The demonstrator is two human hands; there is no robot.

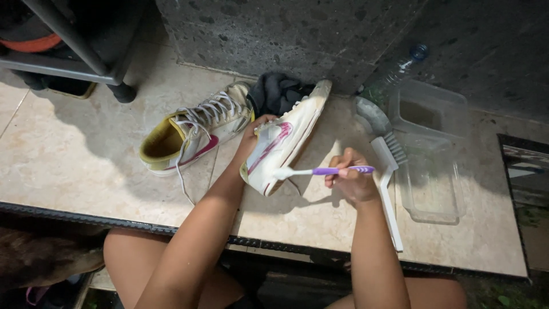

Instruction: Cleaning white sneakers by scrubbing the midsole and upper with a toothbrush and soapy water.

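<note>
My left hand point(255, 130) reaches into a white sneaker with a pink stripe point(284, 143) and holds it tilted on its side above the stone floor. My right hand point(350, 178) grips a purple and white toothbrush point(320, 171) whose bristled end touches the shoe's heel edge. The matching second sneaker point(191, 133), with a yellow lining and loose white laces, lies on the floor to the left. A dark cloth point(278, 91) is bunched behind the held shoe.
A white scrubbing brush point(389, 189) lies just right of my right hand. Beyond it stands a clear plastic tub point(430, 189) with a clear lid point(428, 109) and a plastic bottle point(400, 71) against the dark wall. A metal rack leg point(123, 91) stands at the far left.
</note>
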